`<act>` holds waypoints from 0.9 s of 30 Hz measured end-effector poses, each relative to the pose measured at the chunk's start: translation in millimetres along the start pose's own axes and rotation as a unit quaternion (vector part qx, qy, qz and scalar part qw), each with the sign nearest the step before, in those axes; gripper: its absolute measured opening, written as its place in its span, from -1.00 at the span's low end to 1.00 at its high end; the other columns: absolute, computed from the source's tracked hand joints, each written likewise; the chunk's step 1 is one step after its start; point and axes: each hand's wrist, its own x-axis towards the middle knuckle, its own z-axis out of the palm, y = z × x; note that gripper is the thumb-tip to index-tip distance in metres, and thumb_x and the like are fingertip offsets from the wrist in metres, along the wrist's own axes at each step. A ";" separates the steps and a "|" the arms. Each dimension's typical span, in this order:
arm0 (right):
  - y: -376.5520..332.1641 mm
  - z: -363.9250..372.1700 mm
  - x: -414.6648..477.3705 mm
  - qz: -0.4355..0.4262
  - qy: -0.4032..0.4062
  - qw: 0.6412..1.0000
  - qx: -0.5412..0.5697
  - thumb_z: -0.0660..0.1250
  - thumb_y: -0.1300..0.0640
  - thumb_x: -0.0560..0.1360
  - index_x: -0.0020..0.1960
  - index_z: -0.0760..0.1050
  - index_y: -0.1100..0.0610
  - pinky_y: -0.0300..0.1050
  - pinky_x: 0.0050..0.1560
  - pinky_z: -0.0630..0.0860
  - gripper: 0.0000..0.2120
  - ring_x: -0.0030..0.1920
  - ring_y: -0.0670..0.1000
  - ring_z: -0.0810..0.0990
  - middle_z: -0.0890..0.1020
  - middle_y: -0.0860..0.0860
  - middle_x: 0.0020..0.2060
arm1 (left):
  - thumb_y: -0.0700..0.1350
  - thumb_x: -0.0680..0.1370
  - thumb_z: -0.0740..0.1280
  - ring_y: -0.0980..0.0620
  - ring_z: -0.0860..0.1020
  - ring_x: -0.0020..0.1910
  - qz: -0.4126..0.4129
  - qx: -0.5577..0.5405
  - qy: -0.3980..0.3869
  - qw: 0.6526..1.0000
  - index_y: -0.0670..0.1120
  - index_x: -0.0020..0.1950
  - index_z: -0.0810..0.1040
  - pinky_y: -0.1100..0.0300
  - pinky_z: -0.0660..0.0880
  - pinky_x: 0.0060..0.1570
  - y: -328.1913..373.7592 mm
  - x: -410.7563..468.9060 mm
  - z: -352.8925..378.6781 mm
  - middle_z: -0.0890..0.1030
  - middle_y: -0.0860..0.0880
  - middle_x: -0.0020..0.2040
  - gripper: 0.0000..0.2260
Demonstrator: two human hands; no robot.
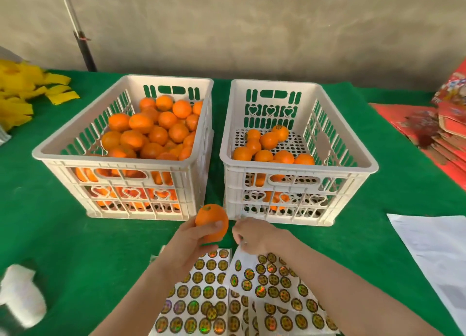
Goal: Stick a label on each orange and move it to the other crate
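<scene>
Green felt tabletop (75, 234), grey wall (252, 28) behind. Left hand (191, 245) grips orange (210, 221); right hand (252, 237) pinches label sheet (274, 280) top edge.

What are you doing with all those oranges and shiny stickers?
Someone is labelling oranges. The left hand holds an orange in front of the crates, while the right hand pinches the lifted edge of a sticker sheet. The left crate is piled with oranges; the right crate holds only a few.
</scene>
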 end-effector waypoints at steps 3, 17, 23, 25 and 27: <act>10.5 -9.3 -9.8 -0.004 0.019 0.999 0.031 0.25 0.25 0.51 0.05 0.51 0.19 -0.07 0.04 0.44 -0.85 0.07 0.09 0.49 0.57 0.10 0.05 | 0.14 0.21 0.54 -0.02 0.48 0.24 -0.040 -0.008 -0.020 0.999 -0.03 0.21 0.40 -0.01 0.35 0.30 -14.7 6.2 4.3 0.56 -0.03 0.18 -0.34; 26.3 -23.8 -36.3 0.030 0.164 0.983 0.081 0.28 0.21 0.50 0.19 0.46 0.15 -0.09 0.02 0.45 -0.74 0.16 0.10 0.47 0.45 0.07 0.21 | 0.13 0.16 0.48 -0.12 0.57 0.10 -0.090 -0.073 -0.013 0.993 -0.11 0.25 0.38 0.09 0.50 -0.06 -31.9 32.4 31.4 0.53 -0.20 0.20 -0.26; 12.5 6.4 -53.4 0.012 0.287 0.933 0.217 0.35 0.19 0.49 -0.01 0.57 0.18 -0.25 -0.08 0.33 -0.89 -0.14 -0.09 0.44 0.50 -0.04 -0.10 | 0.08 0.18 0.49 -0.11 0.65 -0.04 -0.094 -0.135 -0.016 0.986 -0.08 0.19 0.43 0.10 0.56 -0.20 -28.5 37.6 26.6 0.57 -0.20 0.16 -0.37; 6.7 13.1 -54.4 0.021 0.275 0.932 0.233 0.38 0.20 0.46 -0.08 0.59 0.18 -0.30 -0.11 0.31 -0.93 -0.16 -0.16 0.42 0.50 -0.08 -0.17 | 0.10 0.22 0.47 -0.12 0.63 0.00 -0.092 -0.123 -0.022 0.988 -0.08 0.18 0.43 0.07 0.54 -0.10 -30.6 40.0 24.5 0.58 -0.20 0.16 -0.40; 1.8 16.7 -54.2 0.035 0.279 0.928 0.245 0.38 0.24 0.44 -0.15 0.58 0.18 -0.24 -0.13 0.37 -0.99 -0.20 -0.12 0.43 0.55 -0.02 -0.21 | 0.11 0.24 0.46 -0.11 0.65 0.01 -0.088 -0.109 -0.029 0.990 -0.07 0.18 0.44 0.07 0.53 -0.05 -32.4 41.8 24.2 0.63 -0.17 0.10 -0.42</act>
